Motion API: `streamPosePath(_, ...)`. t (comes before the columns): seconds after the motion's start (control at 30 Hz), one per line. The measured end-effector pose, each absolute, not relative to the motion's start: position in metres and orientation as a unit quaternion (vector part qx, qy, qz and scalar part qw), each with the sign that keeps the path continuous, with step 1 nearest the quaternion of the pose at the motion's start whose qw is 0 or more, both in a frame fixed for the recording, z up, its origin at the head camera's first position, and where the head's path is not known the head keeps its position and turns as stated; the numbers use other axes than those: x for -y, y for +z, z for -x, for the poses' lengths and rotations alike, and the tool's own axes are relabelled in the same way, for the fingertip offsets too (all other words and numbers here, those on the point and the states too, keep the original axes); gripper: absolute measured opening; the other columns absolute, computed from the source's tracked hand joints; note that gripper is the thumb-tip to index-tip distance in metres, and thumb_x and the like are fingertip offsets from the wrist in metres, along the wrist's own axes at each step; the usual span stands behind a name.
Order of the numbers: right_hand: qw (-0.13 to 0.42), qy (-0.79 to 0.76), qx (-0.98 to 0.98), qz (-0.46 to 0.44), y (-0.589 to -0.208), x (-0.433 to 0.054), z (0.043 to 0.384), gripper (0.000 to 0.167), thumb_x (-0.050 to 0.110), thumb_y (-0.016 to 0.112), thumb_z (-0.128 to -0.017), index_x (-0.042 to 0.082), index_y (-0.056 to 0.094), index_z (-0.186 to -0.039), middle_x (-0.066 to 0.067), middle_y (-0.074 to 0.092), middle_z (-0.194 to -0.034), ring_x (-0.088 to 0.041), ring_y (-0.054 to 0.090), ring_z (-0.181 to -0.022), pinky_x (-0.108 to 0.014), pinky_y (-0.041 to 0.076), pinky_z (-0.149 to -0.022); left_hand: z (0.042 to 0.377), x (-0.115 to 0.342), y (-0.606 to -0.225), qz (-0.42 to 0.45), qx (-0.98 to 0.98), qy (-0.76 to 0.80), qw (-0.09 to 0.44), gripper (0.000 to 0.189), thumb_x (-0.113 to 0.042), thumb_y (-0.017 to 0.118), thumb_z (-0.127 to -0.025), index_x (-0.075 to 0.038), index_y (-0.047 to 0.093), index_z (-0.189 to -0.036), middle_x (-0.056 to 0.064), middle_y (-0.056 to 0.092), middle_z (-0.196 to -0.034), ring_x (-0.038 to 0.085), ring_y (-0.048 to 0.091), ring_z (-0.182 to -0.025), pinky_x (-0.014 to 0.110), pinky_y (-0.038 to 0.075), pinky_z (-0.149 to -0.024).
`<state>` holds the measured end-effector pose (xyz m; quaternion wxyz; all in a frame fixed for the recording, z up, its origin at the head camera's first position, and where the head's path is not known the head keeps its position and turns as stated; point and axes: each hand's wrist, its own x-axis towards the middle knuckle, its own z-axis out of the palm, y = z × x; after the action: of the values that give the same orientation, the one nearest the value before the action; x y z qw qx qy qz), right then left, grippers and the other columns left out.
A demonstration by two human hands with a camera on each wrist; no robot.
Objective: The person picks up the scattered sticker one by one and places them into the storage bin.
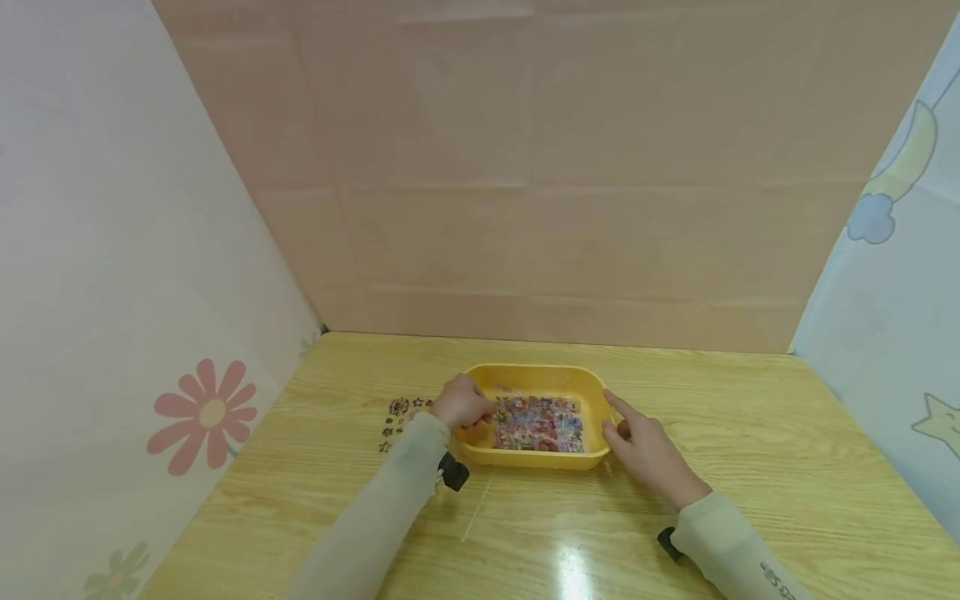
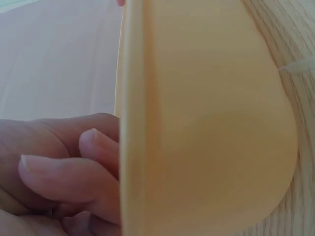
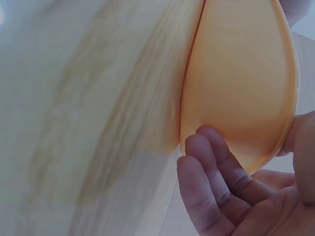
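Observation:
A yellow plastic tray (image 1: 525, 458) with rounded corners sits on the wooden table. Inside lies a spread of small colourful printed pieces (image 1: 540, 425), which look like stickers. My left hand (image 1: 461, 402) reaches over the tray's left end with its fingers curled. In the left wrist view the tray wall (image 2: 211, 98) hides part of those fingers (image 2: 64, 179), so whether they pinch anything cannot be seen. My right hand (image 1: 648, 450) holds the right end, several fingers (image 3: 197, 182) against the outer wall and another part of the hand behind the rim.
Left of the tray lies a clear sheet with dark and pink star-like figures (image 1: 397, 408), partly behind my left arm. A thin clear strip (image 1: 476, 510) lies in front of the tray. A beige back wall (image 1: 525, 183) and patterned side walls enclose the table (image 1: 750, 433).

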<state>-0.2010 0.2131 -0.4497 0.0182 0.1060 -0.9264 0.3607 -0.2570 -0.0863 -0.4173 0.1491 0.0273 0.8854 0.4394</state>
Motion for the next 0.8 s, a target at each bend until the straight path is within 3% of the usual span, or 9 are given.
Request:
streamPosePath(0.13,0.018,0.355,0.929,-0.103,-0.449,-0.213,0.202,0.058,0.019,0.053,-0.103,0.000,0.035,-0.154,0.002,0.046,-0.056,-0.009,0.036,-0.048,-0.025,0.035,-0.047,0.256,0.084,-0.417,-0.027,-0.884,0.440,0.157,0.027,-0.009,0.066,-0.092,0.008,0.075,-0.072,0.003,0.052,-0.046,0.013,0.036,-0.038,0.026,0.029,-0.038)
streamPosePath(0.2,0.019,0.355,0.929,-0.102,-0.449,-0.214,0.202,0.058,0.020,0.052,-0.103,0.001,0.035,-0.154,0.002,0.047,-0.057,-0.009,0.037,-0.048,-0.025,0.035,-0.047,0.255,0.084,-0.416,-0.029,-0.882,0.442,0.159,0.027,-0.008,0.066,-0.092,0.009,0.075,-0.073,0.001,0.049,-0.045,0.013,0.035,-0.038,0.026,0.027,-0.038)
streamPosePath(0.57,0.027,0.353,0.929,-0.105,-0.451,-0.214,0.202,0.057,0.018,0.053,-0.102,-0.001,0.036,-0.153,0.003,0.046,-0.056,-0.008,0.036,-0.048,-0.024,0.034,-0.047,0.255,0.085,-0.419,-0.027,-0.877,0.453,0.157,0.027,-0.010,0.066,-0.094,0.007,0.077,-0.077,0.013,0.060,-0.056,0.013,0.039,-0.040,0.026,0.032,-0.039)
streamPosePath(0.73,0.026,0.355,0.929,-0.104,-0.451,-0.214,0.201,0.057,0.018,0.053,-0.102,-0.001,0.036,-0.153,0.003,0.046,-0.056,-0.008,0.036,-0.048,-0.024,0.034,-0.047,0.252,0.090,-0.416,-0.026,-0.860,0.491,0.135,0.027,-0.014,0.061,-0.098,0.006,0.076,-0.087,0.020,0.070,-0.078,0.011,0.040,-0.044,0.028,0.038,-0.045)
streamPosePath(0.8,0.025,0.355,0.929,-0.103,-0.451,-0.214,0.202,0.057,0.018,0.053,-0.102,-0.001,0.036,-0.153,0.002,0.047,-0.056,-0.009,0.036,-0.048,-0.025,0.034,-0.047,0.249,0.095,-0.412,-0.021,-0.853,0.510,0.106,0.025,-0.016,0.059,-0.099,0.004,0.075,-0.094,0.021,0.072,-0.090,0.014,0.048,-0.050,0.028,0.041,-0.049)
